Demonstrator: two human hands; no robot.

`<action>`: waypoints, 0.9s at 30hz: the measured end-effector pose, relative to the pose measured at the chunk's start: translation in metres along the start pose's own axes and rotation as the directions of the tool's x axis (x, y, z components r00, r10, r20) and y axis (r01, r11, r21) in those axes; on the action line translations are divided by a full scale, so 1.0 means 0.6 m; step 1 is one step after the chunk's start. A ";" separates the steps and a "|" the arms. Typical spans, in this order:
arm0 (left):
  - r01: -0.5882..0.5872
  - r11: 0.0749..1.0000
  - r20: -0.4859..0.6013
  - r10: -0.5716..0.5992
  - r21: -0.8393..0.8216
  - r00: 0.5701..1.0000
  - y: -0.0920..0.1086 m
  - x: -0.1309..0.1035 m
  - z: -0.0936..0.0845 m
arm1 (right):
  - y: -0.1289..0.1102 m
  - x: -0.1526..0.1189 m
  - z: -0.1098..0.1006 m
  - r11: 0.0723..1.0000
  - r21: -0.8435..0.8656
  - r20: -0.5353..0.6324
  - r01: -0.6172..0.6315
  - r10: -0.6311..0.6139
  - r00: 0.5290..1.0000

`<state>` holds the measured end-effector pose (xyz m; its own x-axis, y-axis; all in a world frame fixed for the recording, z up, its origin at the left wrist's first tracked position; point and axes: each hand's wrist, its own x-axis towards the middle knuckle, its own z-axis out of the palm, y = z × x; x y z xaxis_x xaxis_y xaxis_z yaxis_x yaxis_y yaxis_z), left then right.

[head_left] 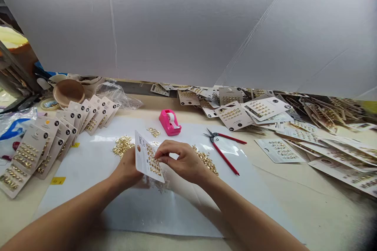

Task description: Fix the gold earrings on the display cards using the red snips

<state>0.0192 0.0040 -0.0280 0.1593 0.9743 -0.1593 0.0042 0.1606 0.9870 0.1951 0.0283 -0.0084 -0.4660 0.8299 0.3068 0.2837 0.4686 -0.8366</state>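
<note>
In the head view, an upright, tilted card (143, 159) is above the middle of a glossy white sheet (138, 217), stiff and flat with rows of small, shiny gold pieces (153, 164). The left hand (126, 170) grips its near-left side, fingers mostly hidden behind; the right hand (185, 160) has thumb and forefinger pinched at the pieces, though what they pinch is unclear. The step in hand looks like fingertip work on these rows, calling for a steady card and light touch. Outward lie curled gold loops (123, 145) to the left, red-handled pliers (223, 155) near the sheet's right edge, and a chunky pink tape dispenser (167, 123) by its far edge.
</note>
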 end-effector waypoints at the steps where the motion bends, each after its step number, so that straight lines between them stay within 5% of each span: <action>1: -0.020 1.000 -0.020 0.020 0.014 1.000 0.005 0.002 0.000 | 0.000 0.001 -0.001 1.000 -0.001 -0.025 0.017 -0.017 1.000; 5: -0.011 1.000 -0.124 0.011 0.000 0.992 0.020 0.014 -0.004 | -0.010 -0.002 -0.002 1.000 0.015 -0.053 -0.020 0.021 0.998; 10: -0.005 0.984 -0.175 0.036 0.177 0.984 0.021 0.018 -0.013 | -0.011 -0.010 0.013 0.988 -0.002 -0.088 -0.152 0.151 0.985; 14: -0.062 0.970 -0.189 0.109 0.237 0.976 0.025 0.010 -0.012 | -0.003 -0.005 0.011 0.922 0.268 -0.117 -0.280 0.319 0.940; 18: -0.203 0.969 -0.347 0.241 0.142 0.907 0.035 0.009 -0.012 | -0.001 0.001 0.002 0.840 0.447 -0.138 -0.308 0.405 0.904; 20: -0.187 0.982 -0.286 0.190 0.038 0.939 0.038 0.011 -0.011 | 0.001 0.004 0.000 0.836 0.457 -0.134 -0.303 0.402 0.906; 23: -0.056 0.989 -0.120 0.039 -0.136 0.992 0.038 0.015 -0.011 | 0.010 0.007 -0.005 0.867 0.412 -0.150 -0.281 0.369 0.917; 27: -0.108 0.955 -0.237 0.041 -0.275 0.971 0.036 0.021 -0.013 | 0.024 0.014 -0.016 0.965 -0.044 -0.291 -0.259 0.235 0.927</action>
<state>0.0134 0.0208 -0.0087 -0.0795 0.9897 -0.1190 -0.2849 0.0919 0.9541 0.2034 0.0448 -0.0137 -0.1215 0.9680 0.2197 0.4308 0.2508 -0.8669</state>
